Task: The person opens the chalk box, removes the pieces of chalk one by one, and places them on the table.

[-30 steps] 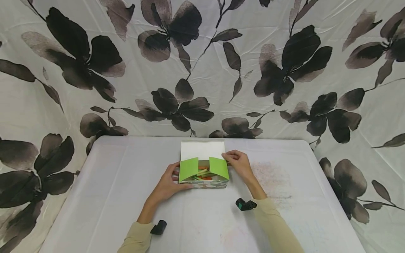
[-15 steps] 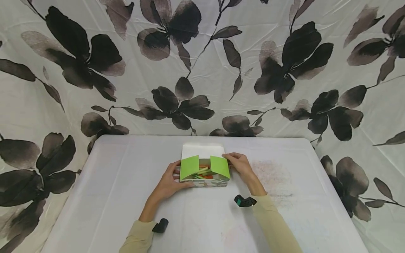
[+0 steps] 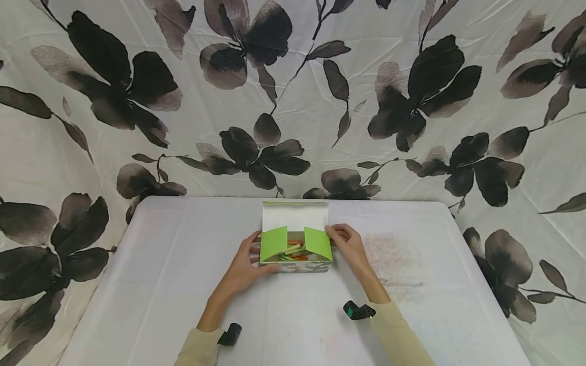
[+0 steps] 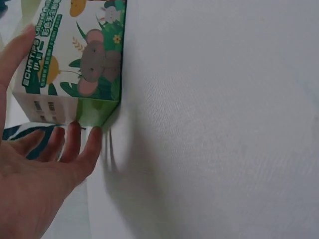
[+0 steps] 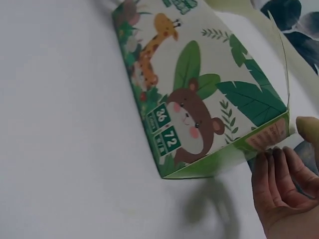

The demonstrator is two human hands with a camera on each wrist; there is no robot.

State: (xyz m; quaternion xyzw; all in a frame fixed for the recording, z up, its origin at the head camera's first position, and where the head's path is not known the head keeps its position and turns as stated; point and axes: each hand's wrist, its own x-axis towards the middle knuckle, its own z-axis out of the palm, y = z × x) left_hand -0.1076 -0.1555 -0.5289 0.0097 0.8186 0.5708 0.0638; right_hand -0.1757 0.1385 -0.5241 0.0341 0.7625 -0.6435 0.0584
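Observation:
A cardboard chalk box (image 3: 306, 267) stands on the table with its white-lined lid (image 3: 295, 216) raised at the back. Two bright green end flaps, left (image 3: 273, 245) and right (image 3: 319, 244), lean over its opening. Between them lie orange and pale green chalk sticks (image 3: 295, 249). My left hand (image 3: 242, 264) grips the left end, thumb along the front; in the left wrist view its fingers touch the end panel of the box (image 4: 79, 55). At the right end, my right hand (image 3: 350, 246) holds the rear corner. The right wrist view shows curled fingers (image 5: 279, 169) against that end panel.
White cloth covers the table (image 3: 293, 315), with reddish and grey smudges (image 3: 393, 259) to the right of the box. A floral curtain (image 3: 339, 91) hangs right behind the table's far edge. Black wrist cameras (image 3: 359, 310) are worn at both sleeves.
The lid dipped back slightly half a second ago and now stands taller, a green strip showing along its top. My right hand has shifted slightly right; my left keeps its grip.

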